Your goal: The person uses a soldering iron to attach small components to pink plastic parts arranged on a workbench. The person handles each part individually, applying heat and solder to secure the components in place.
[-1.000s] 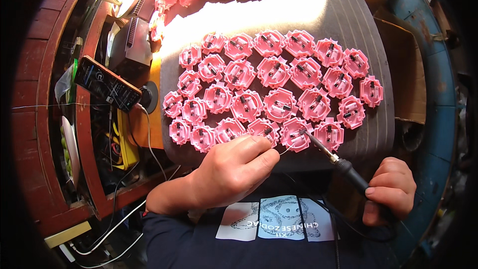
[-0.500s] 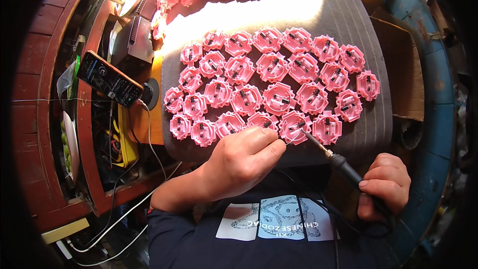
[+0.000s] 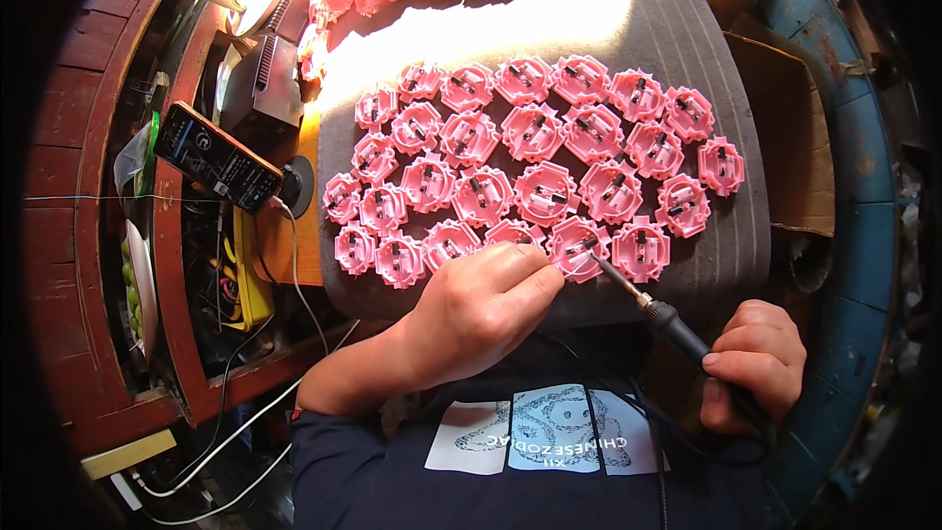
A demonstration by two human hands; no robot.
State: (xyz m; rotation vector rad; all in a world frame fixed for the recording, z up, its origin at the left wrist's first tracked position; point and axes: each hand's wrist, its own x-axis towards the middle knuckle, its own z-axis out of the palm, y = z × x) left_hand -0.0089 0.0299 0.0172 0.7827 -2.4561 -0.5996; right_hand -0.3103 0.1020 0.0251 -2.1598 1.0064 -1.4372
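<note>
Clamped in the right hand (image 3: 754, 358), soldering iron (image 3: 677, 324) tip meets a pink part (image 3: 579, 247) while left hand (image 3: 481, 309) fingers, pinched together, feed wire to the joint.

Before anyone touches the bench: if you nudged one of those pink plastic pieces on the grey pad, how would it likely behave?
Each pink piece looks like thin moulded plastic, so it is probably light and stiff. Flat and toothed at the rim, it should slide or snag on neighbours rather than roll. The ribbed grey pad may grip it somewhat. The left hand rests at the one under the soldering iron.
</note>
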